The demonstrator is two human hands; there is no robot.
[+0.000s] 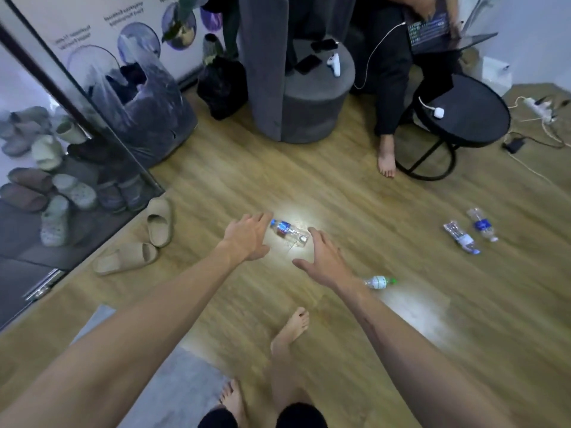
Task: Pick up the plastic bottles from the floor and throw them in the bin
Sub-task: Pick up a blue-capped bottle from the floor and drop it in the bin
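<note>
Wood-look plank floor (355, 196). On it: four plastic bottles, all lying down. Blue-label bottle (289, 231) mid-floor, green-cap bottle (380, 281) nearer the camera, crushed bottle (462, 237) and another blue-label bottle (482, 225) side by side at right. Also two tan slides (142, 239) at left, lined bin (139, 106), grey armchair (296, 88), round black side table (457, 122), grey mat (173, 384).

Open wood floor (355, 193) is seen around the middle bottle (289, 232), with nothing lying between it and either hand. The left is bounded by slippers (159, 222) and a glass door (77, 125); a stool (315, 97) and a round table (463, 118) stand well beyond.
</note>
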